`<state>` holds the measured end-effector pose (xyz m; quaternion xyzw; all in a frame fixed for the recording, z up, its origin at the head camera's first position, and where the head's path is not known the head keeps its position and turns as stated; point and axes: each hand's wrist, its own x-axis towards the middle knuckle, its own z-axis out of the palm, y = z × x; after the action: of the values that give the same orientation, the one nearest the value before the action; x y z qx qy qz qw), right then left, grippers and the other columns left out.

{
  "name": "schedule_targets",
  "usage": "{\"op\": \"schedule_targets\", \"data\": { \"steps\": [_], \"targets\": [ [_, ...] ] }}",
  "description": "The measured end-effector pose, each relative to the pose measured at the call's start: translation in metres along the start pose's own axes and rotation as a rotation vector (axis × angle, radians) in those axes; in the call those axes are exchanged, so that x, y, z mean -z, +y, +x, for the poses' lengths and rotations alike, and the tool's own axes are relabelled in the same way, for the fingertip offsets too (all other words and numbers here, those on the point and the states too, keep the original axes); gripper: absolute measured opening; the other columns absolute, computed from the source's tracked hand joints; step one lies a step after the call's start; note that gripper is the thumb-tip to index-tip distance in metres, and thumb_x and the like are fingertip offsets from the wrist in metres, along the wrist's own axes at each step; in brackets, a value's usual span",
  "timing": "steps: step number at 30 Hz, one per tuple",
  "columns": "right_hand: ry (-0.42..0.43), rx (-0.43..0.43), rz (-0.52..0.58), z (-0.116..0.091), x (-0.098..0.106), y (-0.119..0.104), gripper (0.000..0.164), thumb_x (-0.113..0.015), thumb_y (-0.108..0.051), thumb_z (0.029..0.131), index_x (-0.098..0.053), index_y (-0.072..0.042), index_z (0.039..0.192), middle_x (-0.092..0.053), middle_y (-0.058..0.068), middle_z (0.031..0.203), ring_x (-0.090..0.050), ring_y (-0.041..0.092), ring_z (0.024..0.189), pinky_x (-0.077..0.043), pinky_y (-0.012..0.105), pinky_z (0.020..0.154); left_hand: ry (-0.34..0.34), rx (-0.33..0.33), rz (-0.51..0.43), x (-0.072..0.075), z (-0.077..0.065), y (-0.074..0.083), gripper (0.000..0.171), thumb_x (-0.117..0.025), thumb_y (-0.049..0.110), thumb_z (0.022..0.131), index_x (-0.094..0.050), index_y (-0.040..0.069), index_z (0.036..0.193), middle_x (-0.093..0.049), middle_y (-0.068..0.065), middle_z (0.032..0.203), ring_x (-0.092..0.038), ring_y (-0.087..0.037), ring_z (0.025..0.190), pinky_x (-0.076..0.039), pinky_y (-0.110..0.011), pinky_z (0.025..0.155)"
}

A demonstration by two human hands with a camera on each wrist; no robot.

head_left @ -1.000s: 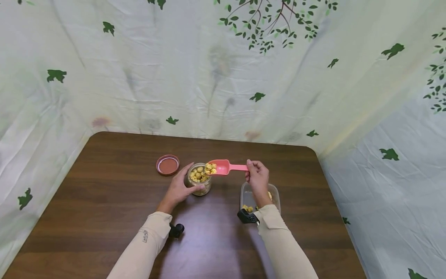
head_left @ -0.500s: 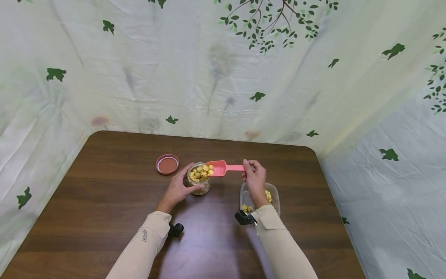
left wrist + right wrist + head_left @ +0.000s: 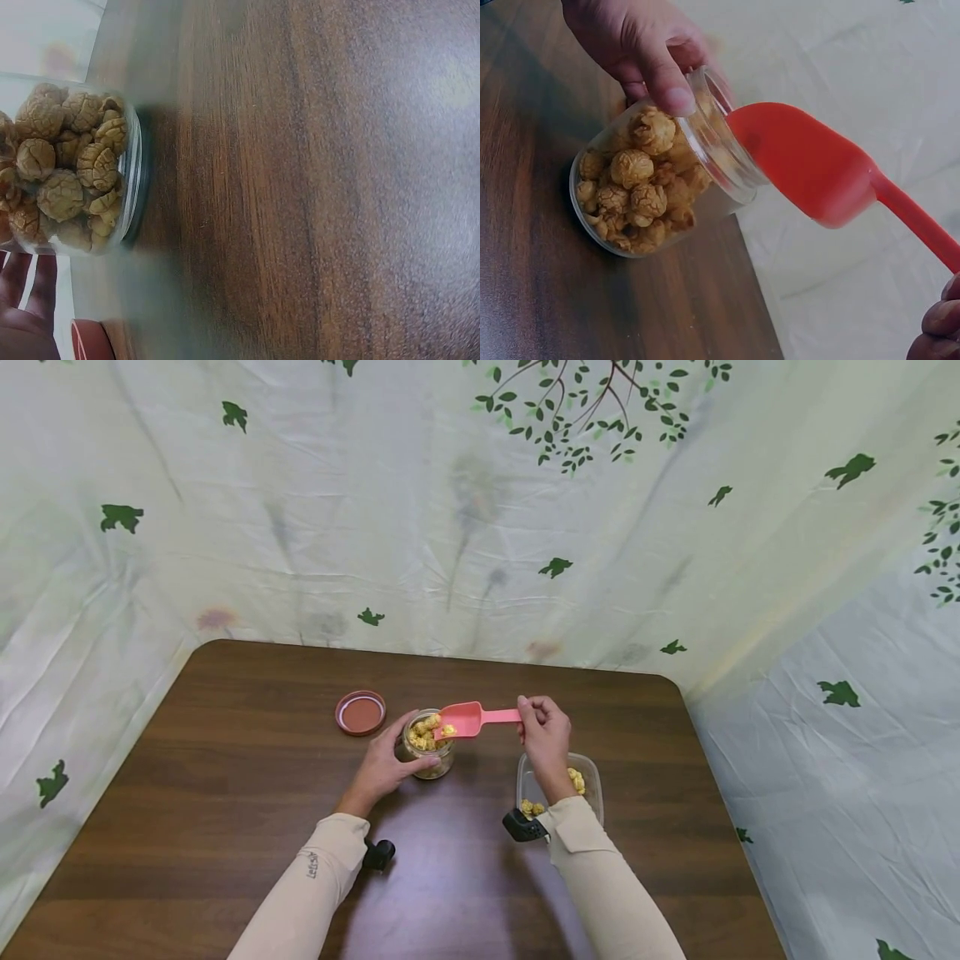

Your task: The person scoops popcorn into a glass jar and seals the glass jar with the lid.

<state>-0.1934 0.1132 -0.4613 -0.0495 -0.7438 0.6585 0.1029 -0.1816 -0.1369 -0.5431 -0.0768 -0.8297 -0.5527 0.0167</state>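
Observation:
A clear glass jar (image 3: 435, 766) stands on the table, filled with round caramel popcorn (image 3: 632, 169). My left hand (image 3: 385, 770) grips the jar near its mouth, fingers on the far side and thumb on the near side. In the head view my right hand (image 3: 545, 735) holds a red-pink scoop (image 3: 463, 719) by its handle. The scoop's lip lies over the jar's mouth, tipped toward it, with a few popcorn pieces at the lip. In the right wrist view the scoop's underside shows and its front edge is at the glass rim.
Left of the jar lies a reddish-brown lid (image 3: 361, 713), its inside facing up. A clear plastic container (image 3: 597, 777) with some popcorn sits under my right wrist, partly hidden by it. A printed cloth (image 3: 480, 527) hangs behind the brown table (image 3: 225, 793).
My right hand has moved a little left with the scoop, tilting it over the jar. Popcorn has slid off the scoop into the jar. The left hand keeps its place.

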Motion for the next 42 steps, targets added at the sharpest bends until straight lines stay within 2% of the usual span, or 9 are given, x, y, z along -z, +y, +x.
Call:
{"op": "schedule_targets", "data": {
  "steps": [4, 7, 19, 33, 42],
  "targets": [
    [0.002, 0.020, -0.031, -0.006, -0.001, -0.015, 0.023, -0.060, -0.014, 0.096, -0.061, 0.009, 0.092, -0.055, 0.030, 0.069, -0.044, 0.009, 0.049, -0.037, 0.017, 0.043, 0.000, 0.000, -0.010, 0.000, 0.000, 0.000, 0.085, -0.088, 0.026, 0.070, -0.045, 0.008, 0.142, -0.053, -0.018, 0.135, -0.048, -0.032, 0.122, -0.036, -0.049, 0.105],
    [0.005, 0.040, -0.054, -0.013, -0.001, -0.030, 0.021, -0.058, -0.010, 0.097, -0.060, 0.010, 0.091, -0.054, 0.036, 0.072, -0.044, 0.008, 0.049, -0.037, 0.016, 0.044, 0.000, 0.000, -0.018, 0.000, 0.000, 0.001, 0.085, -0.088, 0.024, 0.070, -0.045, 0.008, 0.142, -0.053, -0.018, 0.134, -0.049, -0.031, 0.122, -0.037, -0.048, 0.105],
    [0.044, 0.195, -0.155, -0.018, -0.001, -0.045, 0.018, -0.061, -0.006, 0.094, -0.061, 0.010, 0.085, -0.056, 0.029, 0.063, -0.040, 0.002, 0.047, -0.028, 0.017, 0.044, 0.003, -0.011, -0.010, -0.001, 0.000, 0.000, 0.084, -0.087, 0.021, 0.070, -0.045, 0.007, 0.142, -0.052, -0.018, 0.137, -0.047, -0.032, 0.125, -0.035, -0.048, 0.106],
    [0.038, 0.177, -0.149, -0.016, 0.002, -0.042, 0.019, -0.061, -0.007, 0.094, -0.061, 0.011, 0.087, -0.057, 0.029, 0.064, -0.043, 0.003, 0.049, -0.031, 0.017, 0.044, 0.007, -0.024, -0.008, -0.001, 0.001, -0.001, 0.083, -0.087, 0.019, 0.070, -0.046, 0.006, 0.141, -0.053, -0.019, 0.135, -0.048, -0.032, 0.123, -0.036, -0.048, 0.105],
    [0.031, 0.147, -0.094, -0.017, 0.008, -0.036, 0.020, -0.059, -0.008, 0.096, -0.060, 0.011, 0.089, -0.055, 0.035, 0.070, -0.046, 0.012, 0.051, -0.037, 0.016, 0.045, 0.002, -0.019, 0.000, -0.001, 0.001, -0.002, 0.084, -0.088, 0.021, 0.070, -0.045, 0.007, 0.142, -0.052, -0.018, 0.136, -0.047, -0.032, 0.125, -0.034, -0.048, 0.107]
  ]
}}
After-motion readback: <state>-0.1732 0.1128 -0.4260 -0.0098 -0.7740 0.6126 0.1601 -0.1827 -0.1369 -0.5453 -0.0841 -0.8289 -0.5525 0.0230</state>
